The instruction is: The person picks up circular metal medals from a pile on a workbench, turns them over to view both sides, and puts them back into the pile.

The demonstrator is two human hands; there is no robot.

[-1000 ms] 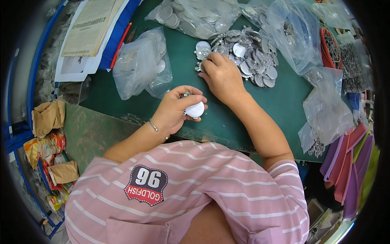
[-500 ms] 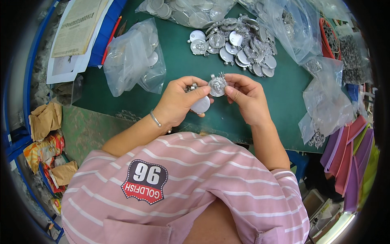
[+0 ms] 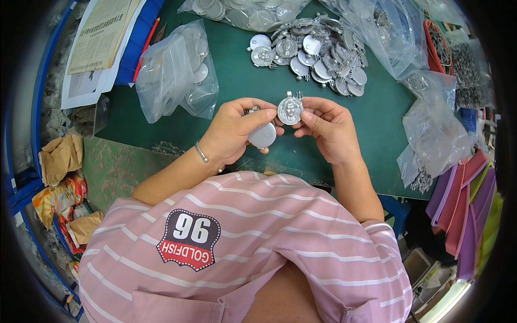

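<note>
Above the near part of the green table, my right hand [image 3: 329, 127] pinches a round silver pendant [image 3: 290, 110] by its right edge. A relief of a face shows on it, with a loop on top and a small trident-shaped piece at its upper right. My left hand [image 3: 237, 128] touches that pendant's left edge with its fingertips. The same hand is closed round another pendant, its plain flat side [image 3: 262, 135] showing below the thumb; the fingers partly hide it. Beyond both hands lies a heap of similar silver pendants [image 3: 323, 54], some face up, some plain side up.
A clear bag of round pieces [image 3: 175, 72] lies left on the green table [image 3: 237, 64]. Another bag of pendants [image 3: 242, 13] is at the back. Plastic bags with small metal parts [image 3: 433, 126] line the right side. A blue tray [image 3: 142, 40] and red pencil [image 3: 146, 51] sit far left.
The pendant between my hands has turned so its face relief stands more upright and fully shows. My hands have shifted only slightly.
</note>
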